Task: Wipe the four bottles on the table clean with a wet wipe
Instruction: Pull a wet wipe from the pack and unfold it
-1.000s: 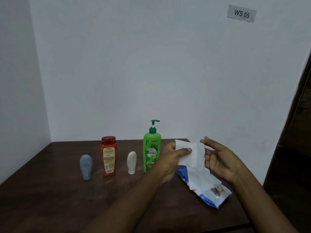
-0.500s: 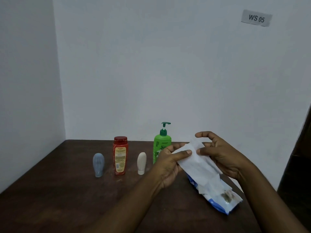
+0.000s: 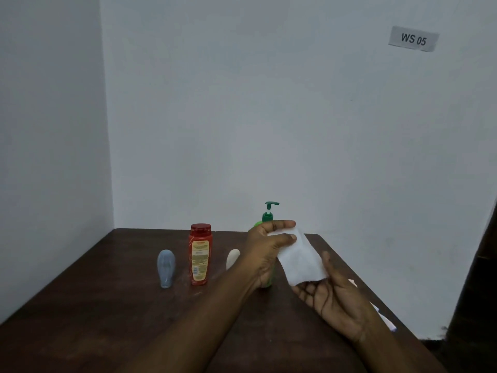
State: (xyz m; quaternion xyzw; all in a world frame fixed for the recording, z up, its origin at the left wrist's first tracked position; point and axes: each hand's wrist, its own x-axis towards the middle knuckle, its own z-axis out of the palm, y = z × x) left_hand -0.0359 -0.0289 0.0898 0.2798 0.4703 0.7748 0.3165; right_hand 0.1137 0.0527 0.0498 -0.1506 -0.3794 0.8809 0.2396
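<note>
Several bottles stand in a row on the dark wooden table (image 3: 80, 313): a small grey-blue bottle (image 3: 166, 268), a red bottle (image 3: 200, 254), a small cream bottle (image 3: 232, 259) and a green pump bottle (image 3: 269, 214), mostly hidden behind my left hand. My left hand (image 3: 266, 251) pinches the top corner of a white wet wipe (image 3: 300, 258) between thumb and fingers. My right hand (image 3: 334, 297) is palm-up with fingers apart, under the wipe's lower edge and touching it.
The wipes pack (image 3: 382, 314) lies at the table's right edge, nearly all hidden behind my right hand and forearm. White walls close in at the back and left. A dark panel (image 3: 478, 278) stands to the right of the table.
The wipe has come free of the pack and risen with my left hand in front of the green bottle. My right hand let go and dropped under it. The camera view shifted left.
</note>
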